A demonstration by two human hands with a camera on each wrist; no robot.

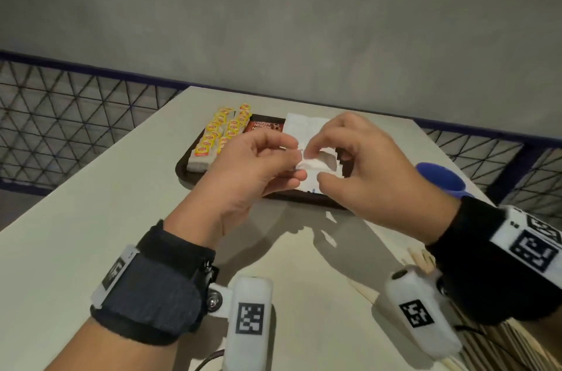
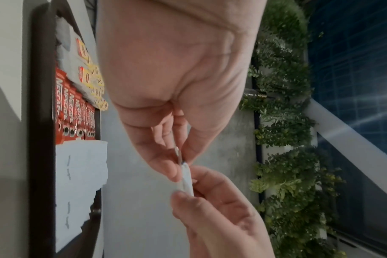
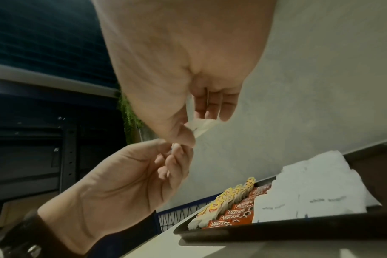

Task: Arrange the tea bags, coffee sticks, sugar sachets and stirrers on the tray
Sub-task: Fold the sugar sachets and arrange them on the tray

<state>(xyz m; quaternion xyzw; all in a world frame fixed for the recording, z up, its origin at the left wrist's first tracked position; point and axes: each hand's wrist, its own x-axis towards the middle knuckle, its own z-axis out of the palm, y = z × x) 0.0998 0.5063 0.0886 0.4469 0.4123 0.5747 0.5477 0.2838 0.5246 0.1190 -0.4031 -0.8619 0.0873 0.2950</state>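
Pinching one white sugar sachet (image 1: 313, 163) between them, both hands hover just above the near edge of the tray (image 1: 182, 168), which sits toward the far side of the tabletop (image 1: 91, 218). The left hand (image 1: 258, 167) nips one end of the packet between thumb and fingertips, and the right hand (image 1: 362, 164) nips the other, its remaining fingers curled loosely underneath. Holding it by both ends looks to me like a way of straightening or separating a limp paper packet before it goes down with the rest; the sachet is thin, soft and slightly bowed. On the tray, things run in tidy rows: tea bags (image 1: 219, 133) with glossy yellow tags overlap like shingles along the left edge, red foil coffee sticks (image 3: 236, 214) lie side by side next to them, and flat white sugar sachets (image 1: 307, 127) printed with faint lettering cover the right part. The tray itself is dark, shallow and smooth, with a rounded raised rim that would keep the packets from sliding off. Pale wooden stirrers (image 1: 422, 261) lie by the near right edge of the tabletop, partly hidden under the right wrist, not yet on the tray, and a blue cup (image 1: 441, 177) stands to the right of the tray.
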